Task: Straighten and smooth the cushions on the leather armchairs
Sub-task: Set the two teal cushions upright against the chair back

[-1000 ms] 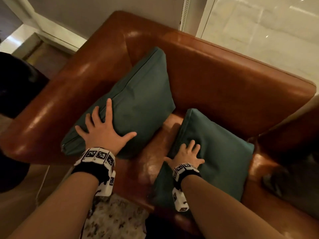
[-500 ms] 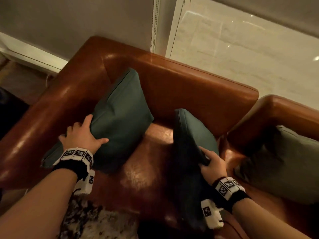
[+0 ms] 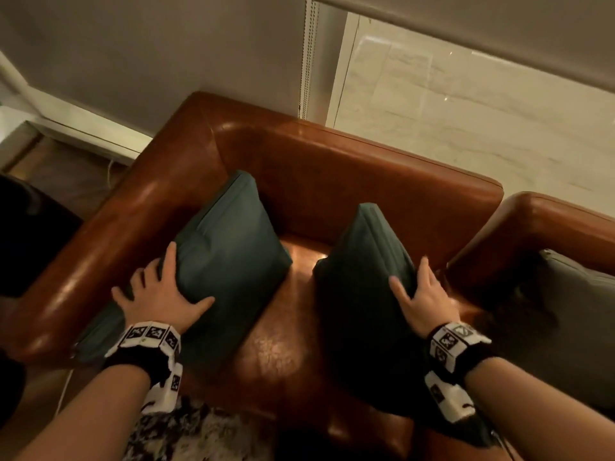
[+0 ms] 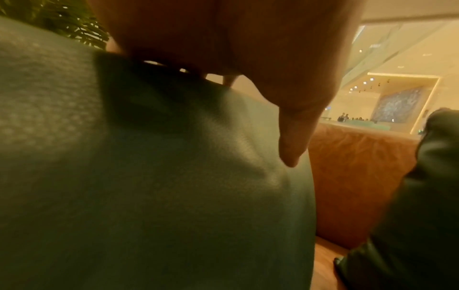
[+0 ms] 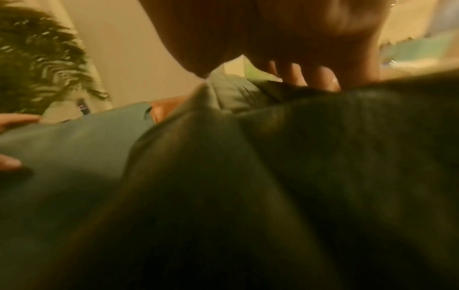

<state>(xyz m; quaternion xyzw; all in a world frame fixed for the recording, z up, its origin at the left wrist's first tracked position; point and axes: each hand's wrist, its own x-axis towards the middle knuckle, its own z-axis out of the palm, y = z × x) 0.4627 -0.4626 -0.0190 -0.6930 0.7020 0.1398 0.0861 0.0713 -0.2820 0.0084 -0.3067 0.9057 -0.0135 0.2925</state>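
Two teal cushions stand on a brown leather armchair (image 3: 332, 168). The left cushion (image 3: 229, 247) leans against the left armrest. My left hand (image 3: 159, 291) holds its front-left edge, thumb across the face and fingers over the edge behind it. The right cushion (image 3: 362, 294) stands on edge near the right armrest. My right hand (image 3: 422, 294) grips its right edge, thumb on the face and fingers behind. In the left wrist view my thumb (image 4: 293, 137) lies on the left cushion (image 4: 149, 196). The right wrist view is filled by the right cushion (image 5: 273, 196).
A second leather armchair (image 3: 549, 217) stands close on the right with a grey-green cushion (image 3: 579, 311) on it. A patterned rug (image 3: 186, 434) lies in front. A dark object (image 3: 30, 241) sits at the left, and a wall and window are behind.
The right cushion lay flat on the seat; my right hand took its edge and stood it up beside the right armrest. My left hand shifted from the left cushion's face to its edge.
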